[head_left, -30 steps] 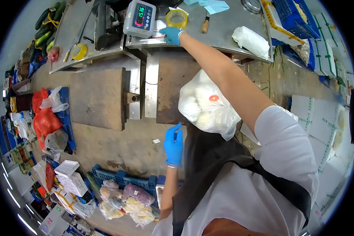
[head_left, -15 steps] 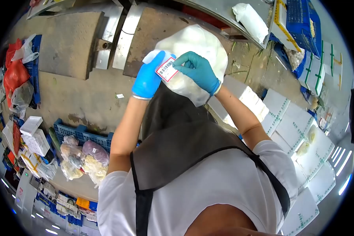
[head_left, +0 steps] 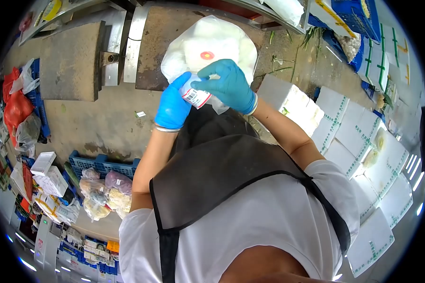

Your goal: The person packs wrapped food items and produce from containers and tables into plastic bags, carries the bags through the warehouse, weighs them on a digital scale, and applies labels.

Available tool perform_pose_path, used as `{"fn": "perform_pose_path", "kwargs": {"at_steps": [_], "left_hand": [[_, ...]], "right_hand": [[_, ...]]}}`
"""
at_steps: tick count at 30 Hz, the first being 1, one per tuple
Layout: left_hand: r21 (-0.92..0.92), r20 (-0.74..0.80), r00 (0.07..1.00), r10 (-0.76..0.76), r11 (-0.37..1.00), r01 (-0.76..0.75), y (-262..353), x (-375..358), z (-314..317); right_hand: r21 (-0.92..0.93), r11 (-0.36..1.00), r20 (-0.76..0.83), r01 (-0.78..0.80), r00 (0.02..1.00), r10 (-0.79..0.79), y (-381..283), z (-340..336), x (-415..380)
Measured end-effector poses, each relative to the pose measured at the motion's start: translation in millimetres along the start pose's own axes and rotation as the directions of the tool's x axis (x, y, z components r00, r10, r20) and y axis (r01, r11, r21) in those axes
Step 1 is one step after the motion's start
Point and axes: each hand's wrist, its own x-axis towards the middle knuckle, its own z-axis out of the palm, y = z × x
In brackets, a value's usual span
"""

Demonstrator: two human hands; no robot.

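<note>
My left hand, in a bright blue glove, is closed around a white, curled piece of label stock with a red-bordered barcode label facing up. My right hand, in a teal glove, has its thumb and index finger bent in at the upper edge of that label stock; whether they grip it is hard to see. Just beyond both hands lies a bulky translucent white plastic bag with pale contents and a round red-and-yellow mark. It rests on a brown, worn platform.
A second brown platform is at left. White foam boxes are stacked at right. A blue pallet and filled plastic bags lie at lower left, red bags farther left. A metal table stands ahead.
The view has shifted. My right hand has moved off the label's face to its upper edge, and the label now looks curved and tilted. The bag's red-and-yellow mark has come into sight.
</note>
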Motion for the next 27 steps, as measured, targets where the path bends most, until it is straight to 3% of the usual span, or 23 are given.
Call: {"fn": "perform_pose_path", "kwargs": {"at_steps": [1, 3, 5, 7, 9, 10, 11, 12, 13, 14, 15, 16, 17, 18, 20, 22, 24, 27], "left_hand": [[-0.08, 0.067, 0.998, -0.01, 0.997, 0.015, -2.9, -3.5, -4.6], [-0.012, 0.088, 0.996, -0.003, 1.0, 0.004, -8.1, -6.8, -12.1], [0.184, 0.004, 1.0, -0.002, 0.983, 0.001, -11.5, -9.6, -18.1], [0.17, -0.064, 0.995, -0.072, 0.982, 0.081, -11.6, -9.0, -23.6], [0.286, -0.079, 0.996, -0.029, 0.957, 0.05, -10.6, -13.1, -23.7], [0.453, -0.052, 0.997, 0.063, 0.891, -0.032, -10.0, -18.3, -21.2], [0.466, -0.062, 0.995, 0.078, 0.884, -0.041, -8.5, -20.1, -21.5], [0.479, -0.071, 0.993, 0.094, 0.876, -0.049, -7.0, -21.9, -21.9], [0.339, -0.121, 0.992, 0.031, 0.941, 0.012, -4.2, -20.3, -24.7], [0.329, -0.171, 0.985, 0.023, 0.944, 0.035, -5.6, -16.9, -40.1], [0.317, -0.22, 0.975, 0.016, 0.947, 0.056, -7.0, -13.6, -55.5], [0.44, -0.275, 0.958, 0.079, 0.896, 0.052, -20.1, -9.6, -100.4], [0.516, -0.309, 0.944, 0.119, 0.854, 0.061, -18.5, -13.0, -107.1], [0.586, -0.342, 0.926, 0.158, 0.806, 0.079, -16.5, -16.3, -113.0], [0.4, -0.405, 0.909, 0.102, 0.914, 0.076, -6.2, -36.0, -122.2], [-0.136, -0.564, 0.811, -0.155, 0.986, 0.094, 6.9, -39.5, -118.6], [-0.091, -0.6, 0.793, -0.106, 0.994, 0.064, 9.3, -46.4, -120.1], [-0.074, -0.625, 0.778, -0.066, 0.997, 0.025, 12.1, -57.7, -123.4]], "right_hand": [[0.045, 0.999, 0.004, -0.016, 1.0, 0.016, -4.0, 0.7, -2.2], [0.133, 0.99, 0.014, -0.047, 0.999, 0.046, -9.0, 6.8, -6.0], [0.256, 0.95, 0.01, -0.177, 0.983, 0.181, -9.1, 15.1, -8.2], [0.315, 0.906, 0.059, -0.282, 0.959, 0.278, -11.1, 13.7, -5.7], [0.295, 0.935, 0.116, -0.197, 0.979, 0.169, -6.1, 10.4, -8.8], [0.287, 0.946, 0.143, -0.153, 0.983, 0.115, -4.8, 8.0, -9.0], [0.28, 0.954, 0.169, -0.107, 0.984, 0.061, -4.7, 6.9, -7.7], [0.469, 0.856, 0.18, -0.217, 0.973, 0.147, -6.3, 6.3, -5.4], [0.632, 0.711, 0.208, -0.309, 0.951, 0.229, -7.6, 4.6, -2.2], [0.761, 0.528, 0.251, -0.378, 0.921, 0.299, -8.4, 1.6, 1.8], [0.724, 0.446, 0.279, -0.526, 0.814, 0.509, -3.3, -3.0, 8.7], [0.727, 0.413, 0.256, -0.549, 0.774, 0.579, 14.4, -1.7, 11.3], [0.731, 0.379, 0.232, -0.568, 0.729, 0.644, 39.2, 2.7, 15.4], [0.619, 0.513, 0.189, -0.595, 0.746, 0.638, 65.1, 12.8, 16.0], [0.338, 0.718, 0.106, -0.608, 0.783, 0.613, 109.6, 35.1, 9.0], [0.018, 0.827, 0.133, -0.562, 0.821, 0.555, 124.4, 43.7, 11.3], [-0.252, 0.836, 0.143, -0.487, 0.836, 0.53, 126.7, 44.4, 14.2], [-0.376, 0.721, -0.26, -0.583, 0.813, 0.521, 108.8, 32.1, 24.2]]}}
